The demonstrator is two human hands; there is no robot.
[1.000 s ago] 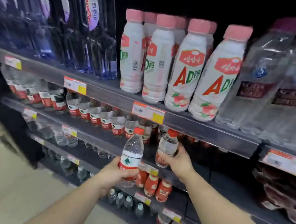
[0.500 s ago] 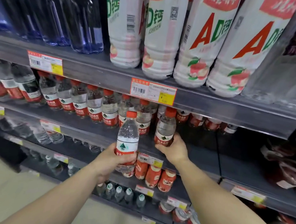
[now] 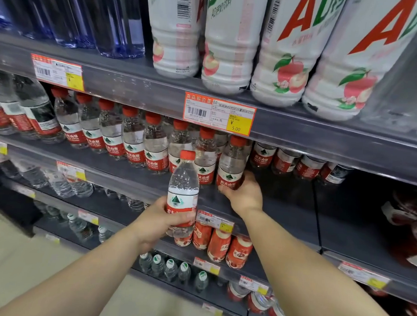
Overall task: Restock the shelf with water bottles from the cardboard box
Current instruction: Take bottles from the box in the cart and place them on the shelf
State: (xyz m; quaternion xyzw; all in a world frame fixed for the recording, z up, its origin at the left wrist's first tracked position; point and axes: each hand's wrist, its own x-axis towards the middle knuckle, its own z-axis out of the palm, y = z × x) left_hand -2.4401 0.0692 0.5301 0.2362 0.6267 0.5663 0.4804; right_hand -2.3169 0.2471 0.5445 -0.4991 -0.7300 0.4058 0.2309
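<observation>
Left hand (image 3: 160,222) gripped a water bottle (image 3: 182,195) around its red label, fingers curled round the lower body, thumb across the front. Bottle was upright, red cap up, held in front of the shelf edge at centre frame, not resting on anything. Right hand (image 3: 243,194) reached further in, right of centre, fingers wrapped around the base of a second bottle (image 3: 231,164); that one stood at the right end of the front row on the middle shelf (image 3: 284,211). Whether its bottom sat flat on the shelf could not be told, hand hid it.

Both forearms ran up from the bottom of the frame. Lower centre: small green-capped bottles (image 3: 170,269) on a lower shelf, red-wrapped bottles (image 3: 219,245) just above them, right of the left hand.

Behind the hands, a row of red-capped bottles (image 3: 133,138) stretched left across the middle shelf, touching side by side. Right of the second bottle the shelf front was bare, with more bottles (image 3: 285,160) set back deep.

Upper shelf edge carried an orange and yellow price tag (image 3: 218,114) at centre, showing 5.00, and another tag (image 3: 57,71) at upper left. Above: big white bottles with peach pictures (image 3: 281,64) upper centre and right, dark blue bottles (image 3: 89,16) upper left. Pale floor (image 3: 13,255) lower left.
</observation>
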